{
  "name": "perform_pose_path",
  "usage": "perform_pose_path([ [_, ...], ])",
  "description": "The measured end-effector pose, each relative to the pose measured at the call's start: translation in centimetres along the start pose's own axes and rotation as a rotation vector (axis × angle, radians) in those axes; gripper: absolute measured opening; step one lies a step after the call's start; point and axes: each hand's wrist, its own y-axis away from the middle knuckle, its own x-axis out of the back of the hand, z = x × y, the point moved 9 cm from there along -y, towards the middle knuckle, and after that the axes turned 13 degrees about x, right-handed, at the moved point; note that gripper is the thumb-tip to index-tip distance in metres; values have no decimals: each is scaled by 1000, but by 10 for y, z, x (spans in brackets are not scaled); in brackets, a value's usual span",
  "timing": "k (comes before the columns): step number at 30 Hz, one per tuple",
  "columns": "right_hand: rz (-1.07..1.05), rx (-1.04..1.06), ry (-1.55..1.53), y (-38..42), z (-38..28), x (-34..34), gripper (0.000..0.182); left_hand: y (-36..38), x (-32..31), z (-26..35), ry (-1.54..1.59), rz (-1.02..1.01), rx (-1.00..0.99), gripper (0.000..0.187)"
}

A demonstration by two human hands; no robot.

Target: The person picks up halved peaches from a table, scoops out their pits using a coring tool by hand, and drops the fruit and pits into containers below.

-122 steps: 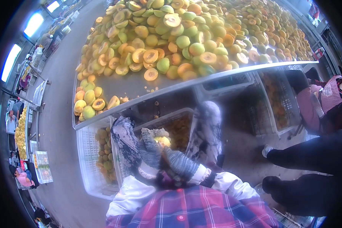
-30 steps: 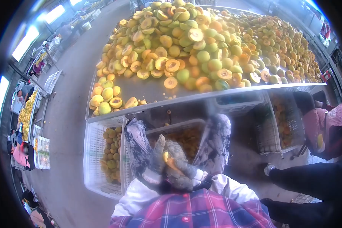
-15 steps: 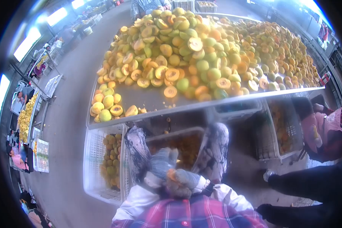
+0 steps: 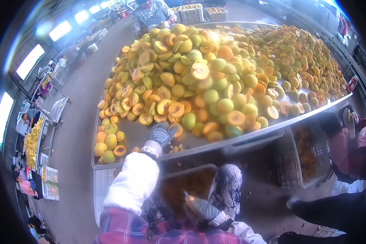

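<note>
My left hand [image 4: 162, 135], in a grey glove, reaches onto the metal table [image 4: 138, 130] at the front of the fruit pile [image 4: 215, 81]. Its fingers touch a cut fruit half [image 4: 177, 130] near the table's front edge. Low over my lap, my right hand [image 4: 203, 208] is also gloved, with its fingers closed round a small thin tool [image 4: 186, 194] whose tip points up. The tool is blurred. Whole and halved yellow-green fruits lie to the left of my left hand.
Below the table is a crate of fruit [image 4: 187, 183] between my knees, with another crate [image 4: 299, 154] to the right. A co-worker in pink [image 4: 349, 142] sits at the right; another person [image 4: 154, 18] is beyond the table. White crates [image 4: 191, 14] stand behind.
My left hand has moved from my lap up and forward to the fruit on the table. My right hand remains low, now apart from the left. The view has shifted.
</note>
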Motion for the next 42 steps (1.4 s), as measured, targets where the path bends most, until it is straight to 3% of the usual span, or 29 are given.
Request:
perform_pose_path([
  [1,336,113,-772,10,27,25,27,-9,-15,3,47,-74,10,49],
  [6,304,203,-1136,-8,-67,-54,26,-13,-40,14,-86,140,94,60],
  [8,361,168,579,9,-122,-60,30,-4,-46,10,473,-97,99,52],
  [9,368,175,583,9,-119,-56,30,8,-30,17,640,-14,-10,41],
  [10,422,229,520,9,-113,-43,32,30,-8,26,642,-18,-10,41],
  [12,510,324,392,6,-89,-13,37,76,5,26,1412,-422,269,33],
  [13,549,372,329,5,-80,-2,40,86,-4,18,1709,-539,251,32],
  [14,588,419,266,6,-84,-5,43,99,-6,8,1715,-527,255,32],
  [16,520,501,293,11,-118,-30,40,137,-35,-5,2295,-705,560,32],
  [17,428,566,222,6,-150,-60,36,154,-43,-16,2296,-699,583,32],
  [19,356,623,149,-9,-175,-80,32,179,-52,-24,2110,-712,419,34],
  [21,606,564,591,-19,-170,-62,32,196,-66,-26,2031,-669,339,39],
  [22,609,559,597,-24,-167,-70,32,205,-77,2,2039,-673,341,39],
  [23,658,546,179,-30,-155,-71,32,212,-39,3,1762,210,181,36],
  [24,686,518,-239,-37,-140,-74,31,258,9,11,1295,995,21,39],
  [26,701,481,-276,-40,-124,-71,32,267,13,2,1204,961,30,42],
  [28,672,469,89,-39,-126,-75,30,262,-12,-31,1286,782,212,39],
  [29,698,448,228,-42,-101,-49,30,229,-75,-82,1825,259,206,37],
  [30,695,439,229,-37,-85,-37,30,229,-65,-91,1825,265,215,37],
  [32,517,633,1253,-20,-105,-55,31,226,-69,-75,2156,-143,553,37],
  [33,510,305,1053,-18,-112,-68,30,232,-55,-59,2193,-265,583,39],
  [34,508,298,1050,-14,-109,-66,30,232,-61,-64,2193,-261,592,39],
  [36,230,498,1578,-13,-111,-97,30,225,-72,-69,2114,-259,495,40],
  [37,239,493,1573,-14,-112,-100,30,225,-73,-71,2108,-268,501,40],
  [39,430,198,1205,-15,-103,-77,35,225,-84,-61,2129,-485,573,42],
  [40,438,197,1201,-13,-101,-74,35,228,-84,-53,2124,-492,578,42],
  [42,351,220,1336,-15,-91,-73,42,238,-67,-66,1906,-5,647,42],
])
